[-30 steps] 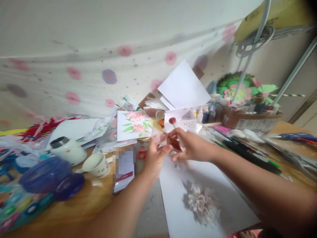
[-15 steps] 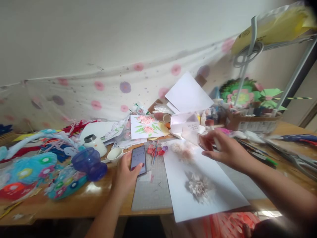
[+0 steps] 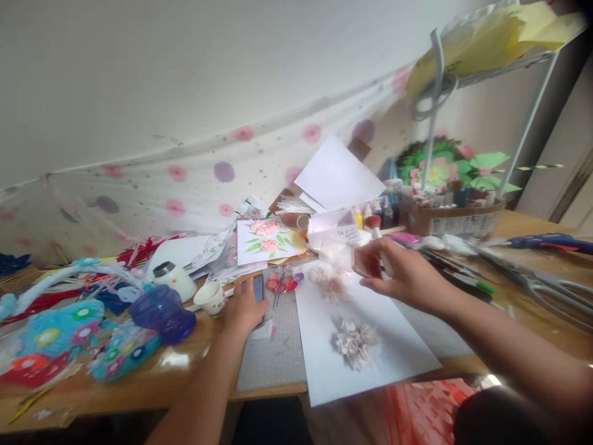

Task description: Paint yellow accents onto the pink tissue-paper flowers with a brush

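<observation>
My left hand (image 3: 243, 306) lies over a smartphone (image 3: 258, 285) on the grey cutting mat (image 3: 273, 355), its fingers and thumb around the phone and covering most of the screen. My right hand (image 3: 393, 269) is closed above the back of a white sheet (image 3: 319, 371). A makeup brush (image 3: 372, 221) with a pinkish head sticks up from its fingers, and a small translucent case (image 3: 365, 262) shows at the fingertips. Below, a pale ruffled flower (image 3: 356, 341) rests on the sheet. Behind it lie blurred, pinkish petal pieces (image 3: 328, 278).
Red and purple bits with a thin brush (image 3: 281, 287) lie between the hands. To the left stand a white cup (image 3: 210, 299), a blue plastic vessel (image 3: 164, 312) and a white bottle (image 3: 175, 281). Scissors (image 3: 542, 278) and a cardboard box (image 3: 456, 219) are at the right.
The view has swung slightly right. My left hand has slid further over the phone, hiding the screen that showed a timer. My right hand keeps its closed pose.
</observation>
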The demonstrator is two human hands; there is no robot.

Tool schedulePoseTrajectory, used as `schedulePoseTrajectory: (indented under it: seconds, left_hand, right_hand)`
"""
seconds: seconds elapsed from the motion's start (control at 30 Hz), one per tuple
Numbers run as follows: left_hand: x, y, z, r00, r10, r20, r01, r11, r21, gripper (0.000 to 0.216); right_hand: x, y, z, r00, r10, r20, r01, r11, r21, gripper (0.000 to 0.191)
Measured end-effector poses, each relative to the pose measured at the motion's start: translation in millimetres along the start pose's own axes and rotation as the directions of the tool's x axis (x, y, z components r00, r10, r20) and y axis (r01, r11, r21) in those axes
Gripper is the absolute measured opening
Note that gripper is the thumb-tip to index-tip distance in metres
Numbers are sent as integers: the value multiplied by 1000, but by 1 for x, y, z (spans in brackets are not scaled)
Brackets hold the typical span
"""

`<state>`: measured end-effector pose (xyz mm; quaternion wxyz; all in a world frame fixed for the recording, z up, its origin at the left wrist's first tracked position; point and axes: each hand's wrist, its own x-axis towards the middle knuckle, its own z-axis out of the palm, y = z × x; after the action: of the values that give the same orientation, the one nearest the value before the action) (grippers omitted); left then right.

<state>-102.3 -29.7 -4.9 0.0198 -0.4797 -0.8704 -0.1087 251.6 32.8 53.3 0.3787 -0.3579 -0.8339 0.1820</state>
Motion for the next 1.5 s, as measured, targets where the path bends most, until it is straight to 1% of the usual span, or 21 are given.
schedulePoseTrajectory:
  seconds: [0.17, 0.37, 0.5, 0.57, 0.6, 0.63, 0.67, 0.7, 0.77, 0.83, 0.87, 0.9, 0.97, 1.07, 1.17, 1.23, 1.3, 1.37, 1.43, 1.5]
  left_hand:
    - [11, 15, -3, 999, -34, -7, 35, 997, 62, 39]
    - [19, 19, -1, 999, -49, 5, 49, 998, 31, 38]
    - [22, 18, -7, 1000, -26, 16, 27, 996, -83, 39]
    - [18, 22, -16, 999, 25, 23, -20, 981, -192, 40]
    - [14, 27, -21, 997, 70, 17, -63, 962, -264, 41]
    - [9, 33, -25, 991, 132, 18, -118, 930, -348, 45]
    - [4, 41, -28, 979, 204, 26, -172, 881, -442, 52]
    - [-2, 51, -29, 959, 282, 41, -216, 812, -542, 62]
    - [-13, 75, -27, 891, 448, 80, -250, 629, -736, 72]
    - [-20, 99, -19, 806, 586, 85, -212, 419, -883, 83]
    - [-20, 109, -14, 777, 626, 69, -174, 318, -932, 85]
    - [-19, 118, -10, 754, 654, 59, -129, 235, -963, 83]
    - [-12, 128, -2, 735, 677, 47, -35, 107, -994, 73]
    - [2, 129, 4, 741, 670, 38, 72, -23, -997, 59]
    - [15, 119, 9, 763, 645, 33, 131, -105, -986, 52]
    - [19, 111, 14, 775, 630, 44, 155, -122, -980, 49]
    - [22, 105, 18, 775, 627, 71, 174, -103, -979, 51]
    - [21, 102, 22, 766, 634, 106, 187, -61, -980, 55]
    - [20, 103, 24, 758, 637, 138, 190, -15, -982, 58]
    - [17, 106, 26, 752, 642, 150, 180, 18, -983, 58]
  right_hand:
    - [0, 2, -3, 1000, 14, 13, -14, 1000, 3, 32]
    - [1, 0, -3, 999, 17, 44, -18, 1000, 22, 31]
    - [3, 0, -2, 998, 26, 60, -29, 999, 40, 32]
    - [5, 2, 1, 997, 30, 77, -34, 998, 54, 33]
    - [7, 3, 4, 996, 33, 79, -38, 997, 60, 34]
    - [9, 5, 8, 996, 36, 79, -41, 997, 67, 35]
    - [12, 6, 13, 996, 37, 78, -43, 996, 77, 36]
    - [15, 7, 19, 996, 36, 79, -42, 995, 88, 37]
    - [21, 8, 32, 995, 24, 92, -35, 993, 115, 36]
    - [28, 8, 45, 994, 11, 113, -27, 990, 142, 31]
    - [32, 9, 52, 993, 9, 119, -27, 988, 154, 29]
    - [36, 9, 58, 992, 8, 123, -29, 985, 167, 29]
    - [45, 12, 67, 991, 7, 130, -33, 979, 202, 30]
    - [60, 20, 73, 989, -27, 147, -17, 958, 287, 34]
    - [72, 34, 74, 991, -65, 117, 13, 917, 399, 44]
    - [75, 45, 72, 997, -53, 59, 20, 886, 463, 41]
    - [75, 54, 68, 1000, -28, 12, 18, 859, 511, 41]
    - [72, 59, 63, 1000, -12, -7, 13, 838, 545, 46]
    - [70, 61, 59, 1000, -1, -25, 14, 828, 561, 46]
    - [69, 60, 60, 999, 1, -38, 20, 828, 561, 42]
